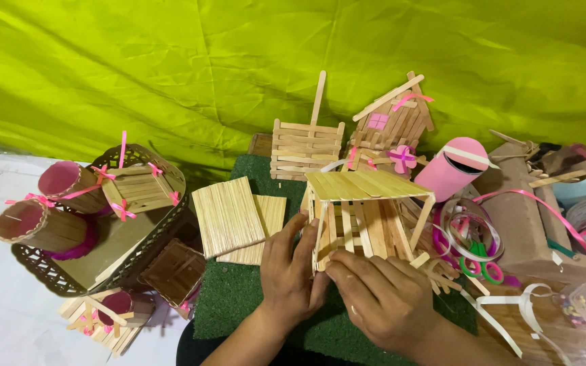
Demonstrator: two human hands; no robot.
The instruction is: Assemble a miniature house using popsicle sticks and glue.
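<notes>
the right hand [381, 298] is lying nearest the camera, low and right of centre, fingers curled narrow and pressing against the lower front edge of the stick house frame [364, 213]. the left hand [291, 271] is sitting just beside it, fingers reaching up and gripping the frame's left front post, thumb and fingers closed around the wall. both hands are touching the frame, which is lying directly ahead of and slightly above them, resting on the green mat [239, 291]. its flat roof is running left to right, long axis across the view, posts standing upright. the right hand is sitting under the frame's middle, the left at its left corner; neither is clearly nearer. further left, flat stick panels [228, 217] are lying on the mat. beyond the frame, a stick fence box [305, 149] and a finished small house [393, 122] are standing upright before the green cloth backdrop [171, 68].
</notes>
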